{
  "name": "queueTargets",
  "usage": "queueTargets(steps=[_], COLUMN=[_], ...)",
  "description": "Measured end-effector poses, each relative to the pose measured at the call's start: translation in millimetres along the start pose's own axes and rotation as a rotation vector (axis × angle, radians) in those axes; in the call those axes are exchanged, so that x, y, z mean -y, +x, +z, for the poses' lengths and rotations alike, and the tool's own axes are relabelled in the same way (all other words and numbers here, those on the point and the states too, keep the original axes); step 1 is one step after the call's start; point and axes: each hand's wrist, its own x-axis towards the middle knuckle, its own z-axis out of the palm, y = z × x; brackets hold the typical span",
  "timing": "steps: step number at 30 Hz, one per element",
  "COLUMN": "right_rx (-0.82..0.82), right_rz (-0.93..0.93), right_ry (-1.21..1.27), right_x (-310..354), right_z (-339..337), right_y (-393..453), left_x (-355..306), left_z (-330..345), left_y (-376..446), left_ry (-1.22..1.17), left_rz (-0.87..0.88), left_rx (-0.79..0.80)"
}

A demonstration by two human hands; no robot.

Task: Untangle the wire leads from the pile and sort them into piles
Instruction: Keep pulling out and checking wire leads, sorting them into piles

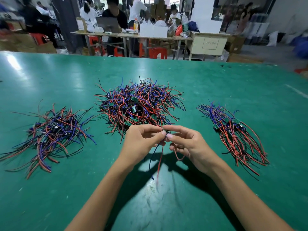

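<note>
A big tangled pile point(140, 104) of red, blue and black wire leads with small green boards lies mid-table. Left of it sits a looser pile point(50, 132). On the right lies a tidier pile point(233, 135), its leads lined up the same way. Just in front of the middle pile, my left hand point(141, 142) and my right hand point(188, 144) pinch one small wire lead unit point(166, 131) between their fingertips, above the table. Its blue and red wires point(158, 162) hang down between my wrists.
The green table point(216, 84) stretches wide around the piles. Beyond its far edge stand work tables point(133, 35) with boxes and bottles, red stools point(158, 52), and several people seated or standing.
</note>
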Motion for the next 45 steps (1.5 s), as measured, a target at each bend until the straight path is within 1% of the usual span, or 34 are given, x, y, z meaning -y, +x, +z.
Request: queueTargets(steps=[5,7,9,12,14,16,19,20,23,27,29,31,34,38,39,42,45], right_rx=[-0.004,-0.017,-0.02,0.0,0.007,-0.019,-0.104,-0.116,-0.115,-0.174,-0.214,-0.26,-0.287,-0.263,-0.253,-0.22,-0.213], right_rz=[0.109,0.122,0.084,-0.026,-0.125,-0.231,-0.362,-0.384,-0.402,-0.57,-0.621,-0.593,-0.457,-0.259,-0.235,-0.25,-0.24], right_ry=[0.198,0.199,0.148,-0.037,-0.168,-0.302,-0.624,-0.691,-0.72,-0.896,-0.876,-0.777,-0.589,-0.264,-0.222,-0.233,-0.231], right_x=[0.9,2.5,2.9,2.8,2.2,1.4,-2.4,-4.1,-6.7,-9.2,-10.7,-10.2,-9.3,-12.9,-13.6,-15.1,-14.9], right_z=[0.7,0.6,0.8,0.1,-1.2,-0.4,2.2,2.4,-0.2,-0.2,0.0,-0.4,-0.6,3.0,3.8,5.1,7.5], right_y=[1.1,2.0,0.5,-5.0,-6.3,-5.4,-4.0,-3.7,-3.4,-4.1,-3.6,-1.9,-0.2,1.6,2.4,2.5,1.9], left_x=[2.1,1.1,-0.3,-2.0,-1.9,-1.5,-0.6,-0.7,-1.5,-2.2,-2.3,-2.0,-1.4,-2.8,-3.2,-2.1,-1.9], left_z=[1.9,1.4,0.4,-1.7,-3.0,-3.5,-4.3,-4.7,-5.7,-5.9,-5.5,-5.3,-5.5,-7.2,-7.7,-8.3,-9.9], left_y=[2.1,2.4,1.8,-0.1,0.2,0.3,-0.4,-0.7,0.1,-0.9,-1.2,0.6,2.7,2.8,2.6,1.0,-0.6], left_ry=[0.024,0.005,-0.022,-0.005,-0.001,0.008,0.032,0.04,-0.001,-0.067,-0.109,-0.154,-0.163,-0.145,-0.133,-0.121,-0.165], left_rz=[0.018,-0.005,-0.03,-0.054,-0.065,-0.066,-0.073,-0.075,-0.098,-0.156,-0.188,-0.222,-0.264,-0.308,-0.322,-0.349,-0.317], left_rx=[-0.036,-0.016,0.023,0.077,0.083,0.076,0.066,0.064,0.063,0.124,0.169,0.181,0.191,0.233,0.241,0.269,0.28])
